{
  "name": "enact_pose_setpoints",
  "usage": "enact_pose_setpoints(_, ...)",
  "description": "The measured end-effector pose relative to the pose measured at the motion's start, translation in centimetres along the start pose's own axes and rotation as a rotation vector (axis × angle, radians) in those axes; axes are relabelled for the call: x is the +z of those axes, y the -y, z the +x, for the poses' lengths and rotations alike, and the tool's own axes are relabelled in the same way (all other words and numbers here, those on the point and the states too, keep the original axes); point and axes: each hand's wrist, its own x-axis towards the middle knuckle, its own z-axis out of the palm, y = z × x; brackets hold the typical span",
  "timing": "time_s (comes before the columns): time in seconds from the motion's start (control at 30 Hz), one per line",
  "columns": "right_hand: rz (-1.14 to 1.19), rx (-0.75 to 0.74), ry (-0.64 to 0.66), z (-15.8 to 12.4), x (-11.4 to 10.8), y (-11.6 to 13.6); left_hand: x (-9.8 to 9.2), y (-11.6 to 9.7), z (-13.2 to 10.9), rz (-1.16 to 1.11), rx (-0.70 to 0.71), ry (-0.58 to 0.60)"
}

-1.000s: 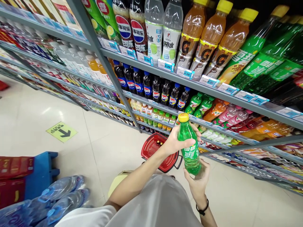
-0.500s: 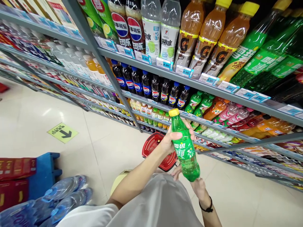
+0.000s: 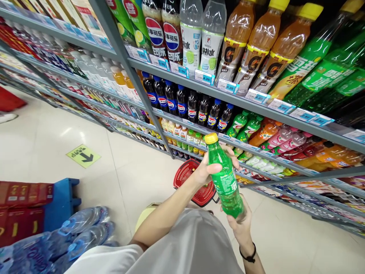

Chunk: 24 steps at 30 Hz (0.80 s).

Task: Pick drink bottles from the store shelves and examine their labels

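Observation:
A green Sprite bottle (image 3: 225,184) with a yellow cap is held tilted before my body, its cap end pointing away from me. My left hand (image 3: 205,170) is closed around its upper part, thumb across the front and fingers showing on the far side. Near the base, my right hand (image 3: 242,222) grips the bottle from below and the side, a black band on that wrist. Small print and the word Sprite on the green label face me. Behind the bottle, a red shopping basket (image 3: 184,173) stands on the floor, partly covered by my left arm.
Grey shelves (image 3: 194,82) packed with drinks run along the front and right. Packs of large water bottles (image 3: 88,220) lie at lower left beside red boxes (image 3: 21,220) and a blue pallet (image 3: 61,203). A yellow arrow sign (image 3: 83,156) marks the floor. A person's shoe (image 3: 8,117) shows at far left.
The bottle has turned about its length, so a different label side faces me. My right hand has closed around its base. My view shifted slightly; a person's foot came into sight at left.

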Motion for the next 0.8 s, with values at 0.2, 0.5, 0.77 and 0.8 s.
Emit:
enact_pose_setpoints(0.2,-0.318,-0.353,-0.257,0.6,0.8,-0.3,0.7,-0.1,-0.3,0.042,-0.025,-0.059)
enact_pose_setpoints(0.5,-0.581,-0.737,-0.328,1.0,-1.1,-2.0,0.1,-0.3,-1.0,0.168,-0.038,-0.056)
enact_pose_setpoints(0.77,-0.332,-0.303,-0.167,1.4,0.8,-1.5,0.2,-0.1,-1.4,0.006,-0.059,-0.19)
enact_pose_setpoints(0.8,-0.273,-0.162,-0.078,1.2,1.2,-1.3,0.3,-0.2,-1.4,-0.002,-0.041,-0.215)
